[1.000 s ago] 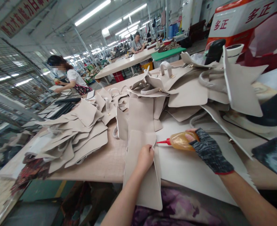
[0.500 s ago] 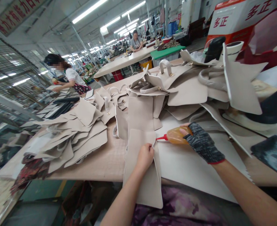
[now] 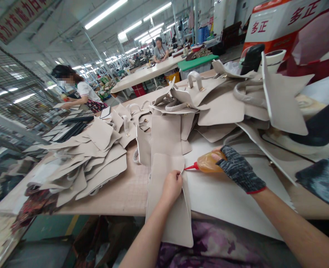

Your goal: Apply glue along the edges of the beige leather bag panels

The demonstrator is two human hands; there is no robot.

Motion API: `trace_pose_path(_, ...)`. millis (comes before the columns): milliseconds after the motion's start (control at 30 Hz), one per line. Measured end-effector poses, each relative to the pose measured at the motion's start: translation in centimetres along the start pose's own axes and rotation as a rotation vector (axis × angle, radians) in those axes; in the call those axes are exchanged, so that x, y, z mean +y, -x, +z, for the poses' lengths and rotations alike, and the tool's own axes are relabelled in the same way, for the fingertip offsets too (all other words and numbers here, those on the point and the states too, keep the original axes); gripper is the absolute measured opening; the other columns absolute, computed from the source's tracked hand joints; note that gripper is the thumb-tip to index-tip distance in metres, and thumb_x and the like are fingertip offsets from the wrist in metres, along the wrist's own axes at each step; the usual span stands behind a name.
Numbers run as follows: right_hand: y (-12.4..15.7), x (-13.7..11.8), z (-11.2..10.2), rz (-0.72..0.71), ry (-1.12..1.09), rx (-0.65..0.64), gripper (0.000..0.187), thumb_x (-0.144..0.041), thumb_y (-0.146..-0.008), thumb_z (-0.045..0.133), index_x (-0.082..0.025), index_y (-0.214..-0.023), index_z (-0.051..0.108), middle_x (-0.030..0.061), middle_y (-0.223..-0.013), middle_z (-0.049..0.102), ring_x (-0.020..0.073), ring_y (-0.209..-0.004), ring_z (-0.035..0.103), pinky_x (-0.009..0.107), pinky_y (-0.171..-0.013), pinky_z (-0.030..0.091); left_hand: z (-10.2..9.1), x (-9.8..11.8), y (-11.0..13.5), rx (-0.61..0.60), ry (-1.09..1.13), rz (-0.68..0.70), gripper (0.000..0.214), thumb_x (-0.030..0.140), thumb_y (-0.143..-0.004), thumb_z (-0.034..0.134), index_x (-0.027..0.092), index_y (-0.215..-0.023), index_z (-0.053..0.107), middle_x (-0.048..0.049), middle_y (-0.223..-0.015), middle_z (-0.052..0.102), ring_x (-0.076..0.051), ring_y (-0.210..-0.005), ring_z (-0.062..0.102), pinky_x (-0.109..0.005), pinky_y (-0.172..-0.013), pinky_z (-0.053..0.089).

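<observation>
My left hand is closed in a pinch on the right edge of a beige leather panel that hangs over the table's near edge onto my lap. My right hand, in a dark knitted fingerless glove, grips an amber squeeze bottle. The bottle's red nozzle points left and its tip sits at the panel's edge, just above my left fingers. A large pale sheet lies under my right hand.
Heaps of beige cut panels cover the left of the table; bag parts with handles pile up at the back and right. A dark object lies at the right. A person works at the left, another far back.
My right hand has moved left with the bottle, bringing the red nozzle tip up to the panel's edge. My left hand keeps its pinch in place.
</observation>
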State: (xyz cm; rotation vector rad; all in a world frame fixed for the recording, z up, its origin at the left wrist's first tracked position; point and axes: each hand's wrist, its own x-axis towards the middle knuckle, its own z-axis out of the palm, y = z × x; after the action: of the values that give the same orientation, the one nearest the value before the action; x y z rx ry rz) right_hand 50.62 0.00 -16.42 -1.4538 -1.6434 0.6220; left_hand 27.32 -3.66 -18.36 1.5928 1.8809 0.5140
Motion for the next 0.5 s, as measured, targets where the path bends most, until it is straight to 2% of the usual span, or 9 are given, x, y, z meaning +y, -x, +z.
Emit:
trace_pose_path(233,1.7,0.4,-0.1,0.008,-0.018,-0.024,0.029,-0.047,-0.086,0.043,-0.021,-0.094,0.054,0.0094,-0.092,0.062,0.028,-0.087,0.06,0.047,-0.086,0.046,0.1,-0.3,0.1,0.002,0.013,0.022,0.024,0.02,-0.083,0.045,0.014,-0.094,0.066,-0.0079,-0.086,0.07,-0.018,-0.079,0.064,-0.027,-0.072,0.047)
trace_pose_path(500,3.8,-0.5,-0.7,0.071,-0.032,-0.05,0.031,-0.048,-0.083,0.045,-0.021,-0.093,0.055,0.0115,-0.09,0.064,0.0318,-0.085,0.062,0.049,-0.082,0.048,0.0,0.0,0.1,-0.008,0.029,0.01,0.023,0.02,-0.084,0.046,0.015,-0.093,0.066,-0.0069,-0.082,0.07,-0.018,-0.078,0.064,-0.027,-0.07,0.048)
